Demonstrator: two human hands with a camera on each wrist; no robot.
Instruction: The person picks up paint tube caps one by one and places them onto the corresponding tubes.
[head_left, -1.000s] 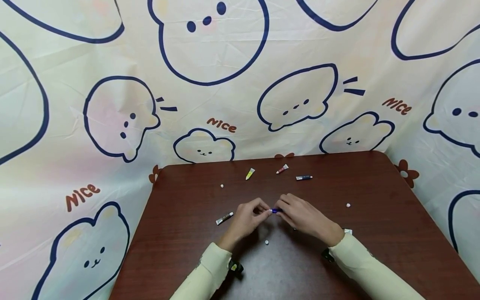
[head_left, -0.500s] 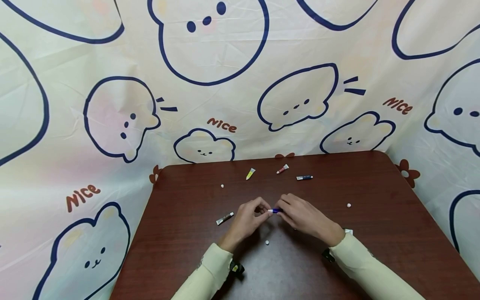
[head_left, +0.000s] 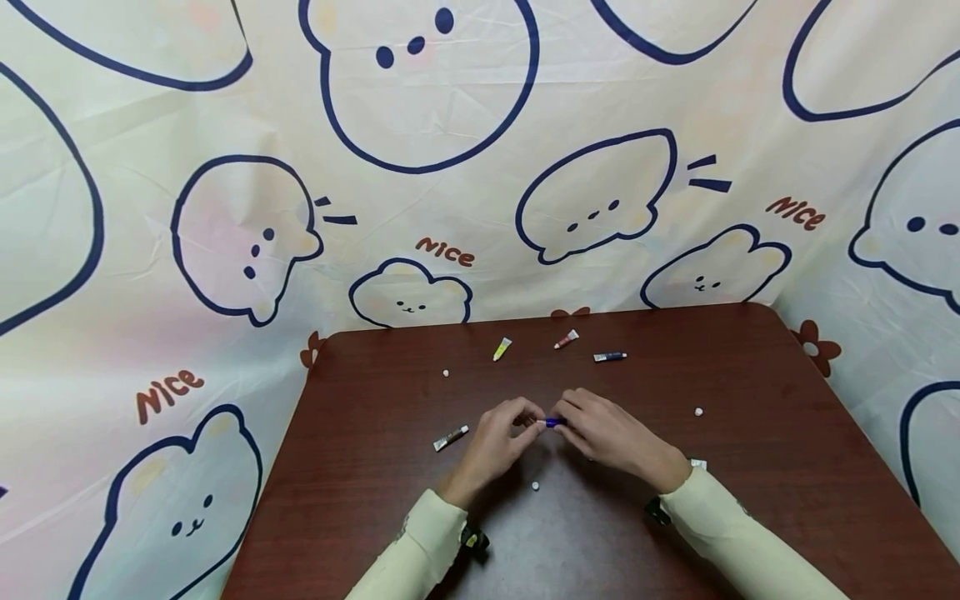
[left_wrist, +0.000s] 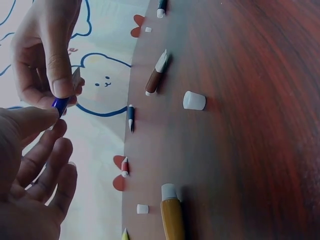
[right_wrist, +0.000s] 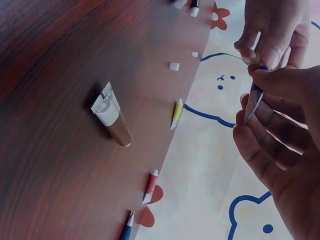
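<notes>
Both hands meet over the middle of the table around one small blue-purple paint tube (head_left: pixel 553 422). My right hand (head_left: pixel 603 429) pinches its body between thumb and fingers; the flat silvery tail end (left_wrist: pixel 76 77) sticks out past that thumb in the left wrist view. At the opposite, nozzle end, my left hand (head_left: pixel 498 433) pinches with thumb and index finger. Those fingertips hide most of that end. In the right wrist view the tube's body (right_wrist: pixel 255 97) lies along the right fingers, its purple shoulder close to the left thumb.
Yellow (head_left: pixel 502 349), red (head_left: pixel 566 339) and navy (head_left: pixel 610 357) paint tubes lie at the back of the brown table (head_left: pixel 360 500). A dark olive tube (head_left: pixel 451 438) lies left. Loose white caps (head_left: pixel 536 486) are scattered. Beside the right cuff, a brown tube (right_wrist: pixel 116 120) is partly covered.
Both hands keep nearly the same place and grip. Less white shows at the tube's left end, between the left fingertips, than half a second ago.
</notes>
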